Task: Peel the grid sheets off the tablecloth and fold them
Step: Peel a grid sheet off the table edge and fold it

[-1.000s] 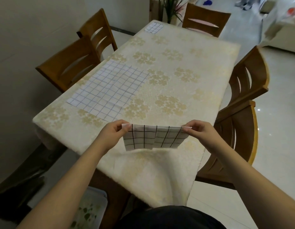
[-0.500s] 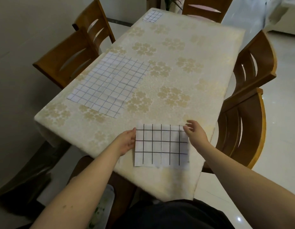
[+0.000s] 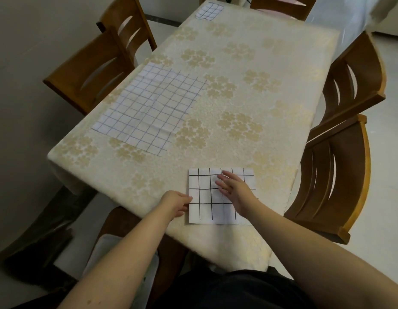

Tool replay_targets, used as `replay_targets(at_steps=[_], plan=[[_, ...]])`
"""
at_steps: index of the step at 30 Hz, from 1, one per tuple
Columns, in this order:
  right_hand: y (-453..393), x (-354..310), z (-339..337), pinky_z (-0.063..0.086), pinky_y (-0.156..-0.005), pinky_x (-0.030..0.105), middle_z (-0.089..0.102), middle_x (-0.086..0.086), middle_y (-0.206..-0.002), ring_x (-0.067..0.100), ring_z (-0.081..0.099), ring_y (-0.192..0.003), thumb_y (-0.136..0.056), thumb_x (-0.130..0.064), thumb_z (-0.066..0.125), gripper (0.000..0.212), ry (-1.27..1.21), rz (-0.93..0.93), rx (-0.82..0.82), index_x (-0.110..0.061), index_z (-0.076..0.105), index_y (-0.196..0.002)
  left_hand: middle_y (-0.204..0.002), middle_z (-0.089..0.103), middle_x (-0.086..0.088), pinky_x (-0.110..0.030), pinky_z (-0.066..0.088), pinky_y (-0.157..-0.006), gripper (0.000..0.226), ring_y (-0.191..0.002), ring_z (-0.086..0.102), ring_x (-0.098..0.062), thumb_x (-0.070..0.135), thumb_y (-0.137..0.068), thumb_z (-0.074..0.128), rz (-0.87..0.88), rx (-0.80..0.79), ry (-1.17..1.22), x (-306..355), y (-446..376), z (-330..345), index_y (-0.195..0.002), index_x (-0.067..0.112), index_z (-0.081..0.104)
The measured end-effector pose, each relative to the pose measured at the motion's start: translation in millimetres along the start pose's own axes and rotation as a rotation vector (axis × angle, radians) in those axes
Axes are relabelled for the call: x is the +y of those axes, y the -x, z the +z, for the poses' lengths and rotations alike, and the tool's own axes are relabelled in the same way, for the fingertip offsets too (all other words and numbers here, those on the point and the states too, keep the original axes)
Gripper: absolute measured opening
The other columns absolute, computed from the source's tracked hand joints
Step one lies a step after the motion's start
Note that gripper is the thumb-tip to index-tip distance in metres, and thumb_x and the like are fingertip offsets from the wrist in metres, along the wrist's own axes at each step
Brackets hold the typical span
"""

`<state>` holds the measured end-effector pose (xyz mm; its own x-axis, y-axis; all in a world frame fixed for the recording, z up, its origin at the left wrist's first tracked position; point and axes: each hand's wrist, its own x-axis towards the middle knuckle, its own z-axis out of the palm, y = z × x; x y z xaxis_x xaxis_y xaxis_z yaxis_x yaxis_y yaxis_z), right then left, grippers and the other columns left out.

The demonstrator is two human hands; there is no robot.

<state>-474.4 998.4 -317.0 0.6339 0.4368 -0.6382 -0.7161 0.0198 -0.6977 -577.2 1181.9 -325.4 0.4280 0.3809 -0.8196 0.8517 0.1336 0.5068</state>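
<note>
A folded white sheet with a black grid (image 3: 204,210) lies flat on the cream floral tablecloth (image 3: 249,134) near the table's front edge. My right hand (image 3: 232,188) rests palm down on top of it, fingers spread. My left hand (image 3: 176,202) touches the sheet's left edge with its fingertips. A large unfolded grid sheet (image 3: 149,108) lies flat on the cloth at the left side. A small grid sheet (image 3: 209,11) lies at the far end of the table.
Wooden chairs stand on both sides: two at the left (image 3: 100,63), two at the right (image 3: 340,175), one at the far end (image 3: 280,5). A white seat cushion (image 3: 100,253) shows below the table's front edge.
The folded sheet went from held in the air to lying flat on the cloth. My right hand moved from its right corner onto its top; my left hand stayed at the left edge.
</note>
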Motion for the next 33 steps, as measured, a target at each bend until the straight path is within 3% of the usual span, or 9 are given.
replay_targets(at_steps=[4, 7, 11, 17, 22, 28, 33], plan=[[-12.6, 1.6, 7.2, 0.046, -0.104, 0.041, 0.062, 0.012, -0.129, 0.028, 0.062, -0.116, -0.098, -0.02, 0.054, 0.035, -0.215, 0.153, 0.0, -0.011, 0.05, -0.132, -0.099, 0.071, -0.014, -0.027, 0.052, -0.063, 0.025, -0.084, 0.067, -0.021, 0.012, -0.088, 0.071, 0.007, 0.034, 0.026, -10.0, -4.6, 2.9, -0.111, 0.002, 0.066], [-19.0, 3.1, -6.4, 0.046, -0.103, 0.043, 0.062, 0.015, -0.13, 0.031, 0.061, -0.117, -0.099, -0.02, 0.052, 0.037, -0.34, 0.162, 0.099, -0.008, 0.049, -0.134, -0.098, 0.069, -0.013, -0.025, 0.052, -0.062, 0.024, -0.084, 0.065, -0.02, 0.011, -0.09, 0.067, 0.017, 0.024, 0.017, -10.7, -6.3, 5.7, -0.112, 0.002, 0.064], [-19.9, -3.9, -22.2, 0.047, -0.101, 0.042, 0.058, 0.017, -0.133, 0.032, 0.058, -0.12, -0.099, -0.015, 0.05, 0.039, -0.542, 0.096, 0.213, -0.005, 0.047, -0.137, -0.11, 0.066, -0.014, -0.032, 0.057, -0.077, 0.023, -0.096, 0.065, -0.024, 0.012, -0.094, 0.062, 0.063, 0.025, -0.019, -8.8, -3.8, 5.0, -0.115, 0.003, 0.061], [-9.5, -16.3, -35.3, 0.044, -0.106, 0.042, 0.057, 0.014, -0.134, 0.03, 0.057, -0.122, -0.099, -0.017, 0.05, 0.04, -0.531, 0.026, 0.221, -0.007, 0.047, -0.137, -0.121, 0.064, -0.012, -0.039, 0.055, -0.092, 0.038, -0.109, 0.063, -0.026, 0.024, -0.097, 0.059, 0.04, -0.078, 0.065, -17.3, 5.4, -0.6, -0.132, 0.01, 0.052], [2.6, -25.5, -58.3, 0.042, -0.108, 0.042, 0.059, 0.012, -0.133, 0.029, 0.058, -0.122, -0.1, -0.026, 0.047, 0.045, -0.513, 0.01, 0.207, -0.009, 0.045, -0.141, -0.106, 0.069, -0.007, -0.031, 0.058, -0.074, 0.032, -0.093, 0.068, -0.019, 0.011, -0.095, 0.062, 0.02, -0.137, 0.138, -25.9, 15.0, -4.1, -0.126, 0.006, 0.056], [4.8, -23.6, -61.9, 0.038, -0.11, 0.044, 0.055, 0.012, -0.139, 0.028, 0.052, -0.128, -0.1, -0.048, 0.04, 0.057, -0.37, 0.137, 0.118, -0.008, 0.045, -0.141, -0.103, 0.068, -0.006, -0.04, 0.058, -0.086, 0.019, -0.093, 0.067, -0.021, 0.013, -0.092, 0.064, 0.194, 0.018, -0.083, -16.7, 23.5, 0.0, -0.111, 0.012, 0.063], [-0.3, -22.7, -65.4, 0.033, -0.114, 0.043, 0.049, 0.01, -0.145, 0.026, 0.047, -0.133, -0.1, -0.055, 0.034, 0.066, -0.324, 0.206, 0.024, -0.008, 0.038, -0.145, -0.099, 0.067, 0.002, -0.024, 0.048, -0.072, 0.01, -0.09, 0.063, -0.013, 0.02, -0.089, 0.065, 0.363, 0.094, -0.241, 3.0, 48.6, 13.5, -0.099, 0.021, 0.064]])
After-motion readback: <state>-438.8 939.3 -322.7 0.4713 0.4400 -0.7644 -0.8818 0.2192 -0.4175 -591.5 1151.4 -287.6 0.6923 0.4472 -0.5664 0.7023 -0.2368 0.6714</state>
